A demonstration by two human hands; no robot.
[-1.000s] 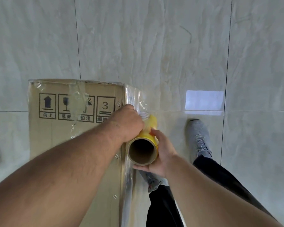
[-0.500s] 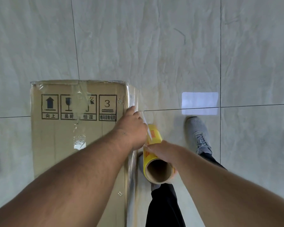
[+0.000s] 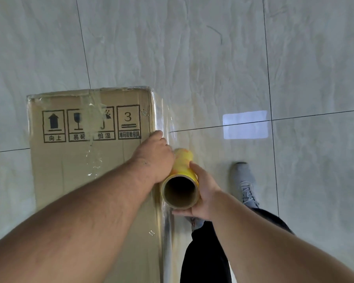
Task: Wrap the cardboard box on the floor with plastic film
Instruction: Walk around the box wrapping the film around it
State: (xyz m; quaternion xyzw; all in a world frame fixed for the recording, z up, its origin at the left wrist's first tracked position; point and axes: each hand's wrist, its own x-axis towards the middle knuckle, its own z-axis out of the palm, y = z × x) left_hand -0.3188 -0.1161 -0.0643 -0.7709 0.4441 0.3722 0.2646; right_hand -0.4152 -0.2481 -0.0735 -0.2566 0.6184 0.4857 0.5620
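— Cardboard box [image 3: 86, 166]: where is it lying?

— Flat on the pale tiled floor [image 3: 213, 58], to my left. Its printed top faces me, with four handling symbols in a row near the far edge. Clear plastic film [image 3: 161, 119] already clings along its right side and over the far corner, shiny and wrinkled.

— And the roll?

— I hold the yellow film roll [image 3: 181, 180] just beside the box's right edge, its hollow cardboard core pointing up at me. My right hand [image 3: 202, 193] is curled round the near end of the roll, thumb on top, fingers underneath.

— What about your other hand?

— My left hand [image 3: 153, 156] sits against the roll's left side at the box's right edge, knuckles up and fingers bent. Whether it pinches the film or the roll I cannot tell, since the fingers are hidden behind the hand itself.

— Anything else near you?

— My grey shoe [image 3: 244, 184] stands on the tiles right of the roll, my dark trouser leg [image 3: 204, 252] below it. A bright rectangular reflection [image 3: 245, 124] lies on the floor beyond.
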